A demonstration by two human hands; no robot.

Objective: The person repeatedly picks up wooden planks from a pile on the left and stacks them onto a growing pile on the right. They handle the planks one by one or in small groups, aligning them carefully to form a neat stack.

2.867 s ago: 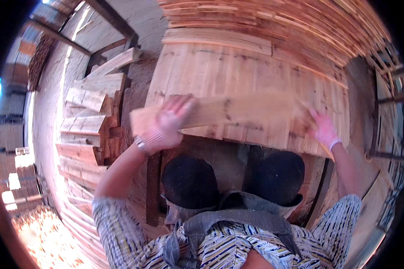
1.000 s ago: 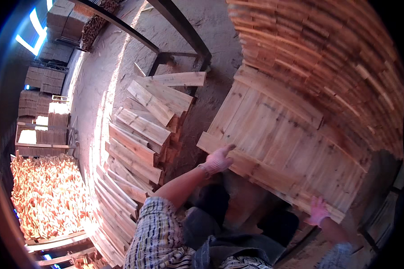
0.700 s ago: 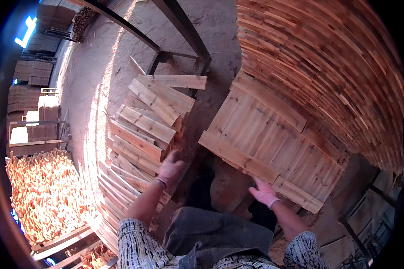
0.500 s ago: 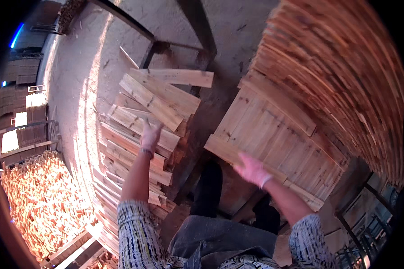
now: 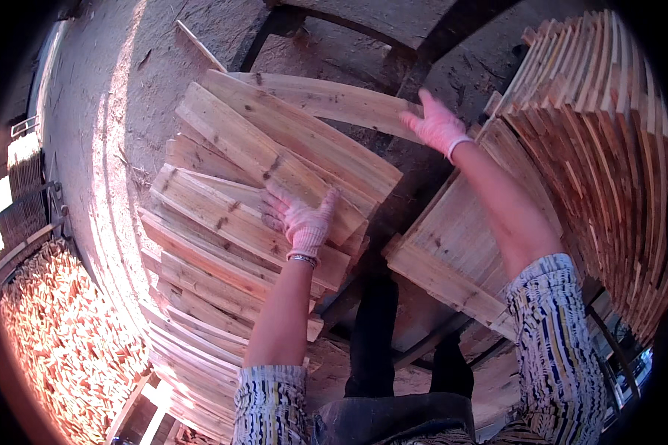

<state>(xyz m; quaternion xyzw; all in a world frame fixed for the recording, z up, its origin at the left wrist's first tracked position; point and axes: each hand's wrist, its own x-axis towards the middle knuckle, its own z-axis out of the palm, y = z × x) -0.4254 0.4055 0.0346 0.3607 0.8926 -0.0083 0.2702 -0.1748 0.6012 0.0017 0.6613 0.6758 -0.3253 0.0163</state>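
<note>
My left hand (image 5: 303, 222), in a pale knitted glove, is spread over the loose pile of planks, its fingertips at the lower edge of a slanting wooden plank (image 5: 252, 159). Farther off, my right hand (image 5: 438, 130), also gloved, is stretched out at the right end of the farthest plank (image 5: 326, 99). Its thumb and fingers are apart; whether they touch that plank I cannot tell. More planks (image 5: 223, 215) lie layered below my left hand. To the right, under my right forearm, is a panel of planks laid side by side (image 5: 460, 237).
A tall stack of boards (image 5: 601, 148) stands at the right. Dark metal frame bars (image 5: 356, 26) cross the far side. At the lower left is a big heap of small wood pieces (image 5: 67, 341). Sunlit strips cross the bare floor (image 5: 163, 81).
My right hand has moved from the near edge of the panel up and left to the farthest plank's end. My left hand remains over the pile, fingers now spread wider. The view has shifted.
</note>
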